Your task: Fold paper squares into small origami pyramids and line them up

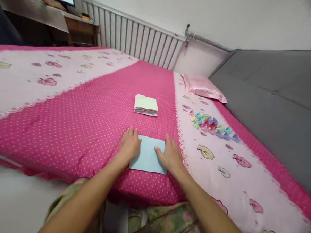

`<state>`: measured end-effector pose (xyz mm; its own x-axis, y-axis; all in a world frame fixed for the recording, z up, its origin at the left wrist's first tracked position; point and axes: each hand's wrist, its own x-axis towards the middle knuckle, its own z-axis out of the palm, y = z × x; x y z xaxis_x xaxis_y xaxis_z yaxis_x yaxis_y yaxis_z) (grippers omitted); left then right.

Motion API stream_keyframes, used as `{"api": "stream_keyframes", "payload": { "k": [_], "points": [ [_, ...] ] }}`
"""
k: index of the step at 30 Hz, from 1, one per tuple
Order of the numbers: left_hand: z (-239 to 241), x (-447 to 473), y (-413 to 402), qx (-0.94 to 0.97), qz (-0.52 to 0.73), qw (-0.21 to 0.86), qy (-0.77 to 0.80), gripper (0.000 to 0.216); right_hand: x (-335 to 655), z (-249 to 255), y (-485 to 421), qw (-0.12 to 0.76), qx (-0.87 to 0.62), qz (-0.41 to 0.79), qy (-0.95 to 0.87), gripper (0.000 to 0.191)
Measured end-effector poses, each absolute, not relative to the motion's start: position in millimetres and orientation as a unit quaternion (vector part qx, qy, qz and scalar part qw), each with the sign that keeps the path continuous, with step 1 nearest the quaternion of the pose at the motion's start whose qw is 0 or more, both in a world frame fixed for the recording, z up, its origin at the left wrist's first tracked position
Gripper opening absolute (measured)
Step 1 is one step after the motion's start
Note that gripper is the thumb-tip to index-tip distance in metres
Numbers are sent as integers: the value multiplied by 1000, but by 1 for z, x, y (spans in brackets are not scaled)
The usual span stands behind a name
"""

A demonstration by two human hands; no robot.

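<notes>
Two grips apart, palms flat: left hand [129, 145] at 9 o'clock and right hand [170, 154] at 3 o'clock press the sheet [148, 157] onto the bed [93, 109] near its front edge, likely steadying it on soft bedding; stack [146, 105] at 12 o'clock.

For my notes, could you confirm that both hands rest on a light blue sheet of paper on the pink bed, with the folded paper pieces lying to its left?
Not quite: the head view shows the folded paper pieces right of the sheet, not left. The left hand and right hand do rest on it, on the pink bed.
</notes>
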<state>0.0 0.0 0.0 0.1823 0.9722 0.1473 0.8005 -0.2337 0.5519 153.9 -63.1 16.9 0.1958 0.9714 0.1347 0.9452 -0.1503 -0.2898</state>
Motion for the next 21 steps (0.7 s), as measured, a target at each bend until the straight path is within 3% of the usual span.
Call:
{"api": "stream_keyframes", "payload": {
  "k": [4, 7, 15, 21],
  "points": [
    [8, -4, 5, 728, 250, 205, 605, 35, 168, 21, -71, 135, -790, 117, -587, 70],
    [11, -6, 8, 705, 260, 251, 611, 34, 172, 17, -71, 174, -784, 183, -567, 63],
    [17, -1, 2, 585, 358, 434, 584, 57, 167, 9, -69, 434, -689, 388, -431, 69],
    [36, 0, -8, 508, 381, 621, 459, 47, 171, 31, -78, 597, -559, 466, -336, 41]
  ]
}}
